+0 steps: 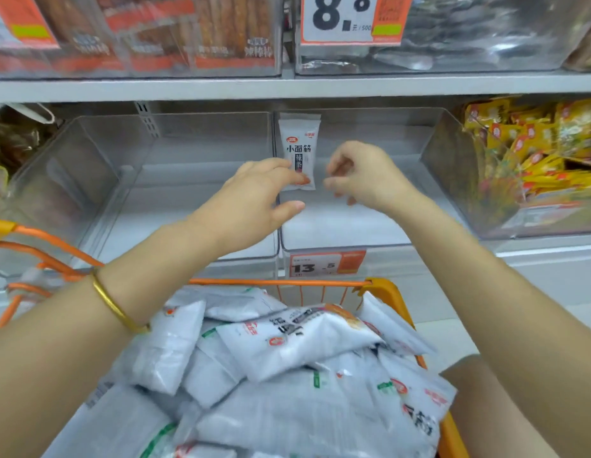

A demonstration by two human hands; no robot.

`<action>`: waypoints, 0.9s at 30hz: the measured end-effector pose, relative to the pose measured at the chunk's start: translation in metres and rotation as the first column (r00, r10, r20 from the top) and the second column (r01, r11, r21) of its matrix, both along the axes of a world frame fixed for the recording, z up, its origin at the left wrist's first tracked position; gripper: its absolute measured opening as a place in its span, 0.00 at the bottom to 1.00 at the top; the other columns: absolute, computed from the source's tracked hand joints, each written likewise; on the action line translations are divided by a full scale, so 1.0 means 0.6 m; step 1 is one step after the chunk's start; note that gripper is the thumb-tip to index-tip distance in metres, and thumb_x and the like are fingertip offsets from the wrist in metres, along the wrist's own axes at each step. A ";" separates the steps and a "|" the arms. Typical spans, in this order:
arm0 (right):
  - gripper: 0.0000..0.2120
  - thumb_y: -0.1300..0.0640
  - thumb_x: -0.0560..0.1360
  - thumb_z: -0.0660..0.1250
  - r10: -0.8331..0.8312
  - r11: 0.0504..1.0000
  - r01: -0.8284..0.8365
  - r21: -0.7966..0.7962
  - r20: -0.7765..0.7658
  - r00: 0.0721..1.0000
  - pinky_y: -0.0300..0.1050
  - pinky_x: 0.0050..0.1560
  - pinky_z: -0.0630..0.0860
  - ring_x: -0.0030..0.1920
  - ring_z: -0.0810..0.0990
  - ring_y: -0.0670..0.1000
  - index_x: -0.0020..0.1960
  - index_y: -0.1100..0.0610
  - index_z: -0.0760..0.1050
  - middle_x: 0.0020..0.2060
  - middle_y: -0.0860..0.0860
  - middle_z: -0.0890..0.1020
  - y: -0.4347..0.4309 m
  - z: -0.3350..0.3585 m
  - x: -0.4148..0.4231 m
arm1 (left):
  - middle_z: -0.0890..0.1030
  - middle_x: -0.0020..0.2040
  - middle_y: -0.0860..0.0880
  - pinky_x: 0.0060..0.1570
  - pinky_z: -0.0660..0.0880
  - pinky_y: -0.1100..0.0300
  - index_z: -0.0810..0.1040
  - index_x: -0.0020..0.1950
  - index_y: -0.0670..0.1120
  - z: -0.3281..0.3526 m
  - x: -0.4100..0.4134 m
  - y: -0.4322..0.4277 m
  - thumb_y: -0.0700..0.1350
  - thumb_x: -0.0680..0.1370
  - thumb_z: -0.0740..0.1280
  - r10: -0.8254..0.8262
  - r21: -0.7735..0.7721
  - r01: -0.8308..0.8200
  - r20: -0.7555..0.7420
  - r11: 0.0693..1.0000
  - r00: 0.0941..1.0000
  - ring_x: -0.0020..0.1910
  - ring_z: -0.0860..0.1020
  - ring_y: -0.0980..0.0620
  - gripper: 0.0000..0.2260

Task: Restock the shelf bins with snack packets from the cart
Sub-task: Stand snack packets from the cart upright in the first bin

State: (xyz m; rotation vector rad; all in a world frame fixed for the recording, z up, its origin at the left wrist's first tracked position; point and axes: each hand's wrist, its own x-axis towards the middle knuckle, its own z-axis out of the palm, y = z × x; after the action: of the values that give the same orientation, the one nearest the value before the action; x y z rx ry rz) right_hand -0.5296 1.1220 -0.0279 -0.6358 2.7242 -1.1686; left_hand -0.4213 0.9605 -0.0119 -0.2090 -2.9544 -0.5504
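Bright, even light is flooding everything; glare is streaking the upper bin (469, 51) (edges are blurring and bowing).

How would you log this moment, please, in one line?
left hand: touching upright packet | right hand: curled, empty | cart: loaded
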 end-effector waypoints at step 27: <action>0.06 0.61 0.76 0.65 0.229 0.960 -0.174 0.221 -0.255 0.940 0.42 0.43 0.70 0.44 0.76 0.51 0.49 0.62 0.79 0.44 0.54 0.80 0.091 0.113 0.145 | 0.82 0.55 0.44 0.58 0.76 0.54 0.74 0.60 0.39 0.010 0.053 0.100 0.41 0.76 0.68 -0.252 0.675 0.007 0.266 0.738 0.930 0.54 0.80 0.50 0.14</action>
State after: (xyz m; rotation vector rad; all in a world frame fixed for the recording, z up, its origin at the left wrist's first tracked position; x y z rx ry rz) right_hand -0.4426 1.1767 0.0398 -1.0954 2.8585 -0.8050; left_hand -0.3896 1.0204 -0.0061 -0.2627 -2.8114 -1.7811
